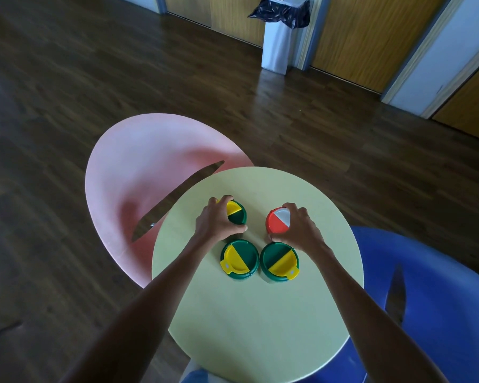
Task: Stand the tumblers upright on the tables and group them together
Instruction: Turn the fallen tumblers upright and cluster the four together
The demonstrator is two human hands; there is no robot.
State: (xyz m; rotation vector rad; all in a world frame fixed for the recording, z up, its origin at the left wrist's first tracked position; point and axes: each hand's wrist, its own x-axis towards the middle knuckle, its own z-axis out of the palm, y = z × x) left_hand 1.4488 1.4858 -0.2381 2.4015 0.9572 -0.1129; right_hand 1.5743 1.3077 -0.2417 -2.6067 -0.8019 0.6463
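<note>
The left hand (219, 223) curled its fingers and thumb around the far-left tumbler (237, 214), which stood upright under a green and yellow lid. The right hand (299, 228) gripped the red-lidded tumbler (277, 221) from the right side, fingers wrapped over its rim; this one also stood upright, its lid half red and half white. The two held tumblers stood near each other with a gap of bare bench between them.

Just nearer the person stood the near-left tumbler (239, 260) and the near-right tumbler (279, 261), both upright, both with green and yellow lids, side by side and just apart. Together the four made a loose square on the far half of the round, pale yellow-green bench (260, 327).

A pink round top (138, 161) lay behind and to the left, partly under the bench's edge, and a blue round top (440, 299) showed at the right. Beyond, on the dark wooden floor (67, 78), a white bin (277, 48) with a dark bag stood against wooden panels.
</note>
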